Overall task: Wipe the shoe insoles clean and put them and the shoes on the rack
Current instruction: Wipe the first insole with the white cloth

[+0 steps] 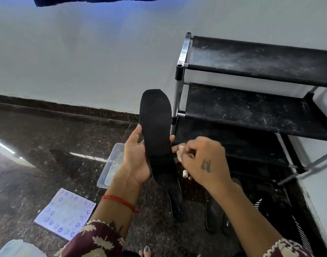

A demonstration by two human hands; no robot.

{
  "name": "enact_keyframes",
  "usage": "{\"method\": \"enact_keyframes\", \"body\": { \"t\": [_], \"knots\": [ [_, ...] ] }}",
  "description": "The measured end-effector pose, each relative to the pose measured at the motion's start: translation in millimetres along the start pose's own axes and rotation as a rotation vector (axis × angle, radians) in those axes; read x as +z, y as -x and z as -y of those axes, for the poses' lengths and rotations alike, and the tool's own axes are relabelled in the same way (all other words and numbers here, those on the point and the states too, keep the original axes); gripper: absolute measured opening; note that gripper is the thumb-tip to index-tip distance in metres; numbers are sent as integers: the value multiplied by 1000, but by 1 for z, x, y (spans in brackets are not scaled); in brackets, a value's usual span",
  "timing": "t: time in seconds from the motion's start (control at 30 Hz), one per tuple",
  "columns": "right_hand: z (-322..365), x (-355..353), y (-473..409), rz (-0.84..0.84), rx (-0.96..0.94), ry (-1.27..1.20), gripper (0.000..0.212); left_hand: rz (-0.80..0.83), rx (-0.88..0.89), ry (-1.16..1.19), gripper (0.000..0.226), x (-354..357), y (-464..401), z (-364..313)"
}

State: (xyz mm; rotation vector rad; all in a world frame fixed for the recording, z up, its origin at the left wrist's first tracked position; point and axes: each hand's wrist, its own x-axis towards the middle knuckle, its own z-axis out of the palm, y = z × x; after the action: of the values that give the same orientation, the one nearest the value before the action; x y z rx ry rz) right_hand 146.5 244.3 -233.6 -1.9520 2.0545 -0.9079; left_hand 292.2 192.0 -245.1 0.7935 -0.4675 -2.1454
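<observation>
Left hand holds insole upright; right hand pinches wipe.

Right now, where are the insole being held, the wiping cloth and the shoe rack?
insole (156,127), head view, middle of its black face
cloth (180,153), head view, white wad
shoe rack (251,56), head view, top shelf

On the dark speckled floor to your left lies a square white sheet printed with blue rings, and just beyond it sits a clear plastic tray, partly hidden. A translucent plastic lid or tub shows at the bottom left corner, too cropped to tell which. Ahead of you stands a pale wall with a dark skirting strip along its foot, and dark cloth hangs in at the top edge.
</observation>
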Motion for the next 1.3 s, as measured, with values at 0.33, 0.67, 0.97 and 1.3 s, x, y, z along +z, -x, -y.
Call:
{"method": "enact_keyframes", "body": {
  "t": [0.33, 0.67, 0.97, 1.3],
  "knots": [
    [18, 20, 10, 132, -191, -158, 20, -53, 18, 64, 67, 1, -3, 4],
    [2, 3, -1, -115, 23, -78, 14, -76, 23, 4, 62, -2, -2, 2],
    [24, 14, 8, 307, -173, -449, 19, -23, -11, 68, 82, 1, 0, 3],
    [-4, 1, -3, -121, -2, -23, 11, -76, 24, 9, 72, 6, 1, 3]
  ]
}}
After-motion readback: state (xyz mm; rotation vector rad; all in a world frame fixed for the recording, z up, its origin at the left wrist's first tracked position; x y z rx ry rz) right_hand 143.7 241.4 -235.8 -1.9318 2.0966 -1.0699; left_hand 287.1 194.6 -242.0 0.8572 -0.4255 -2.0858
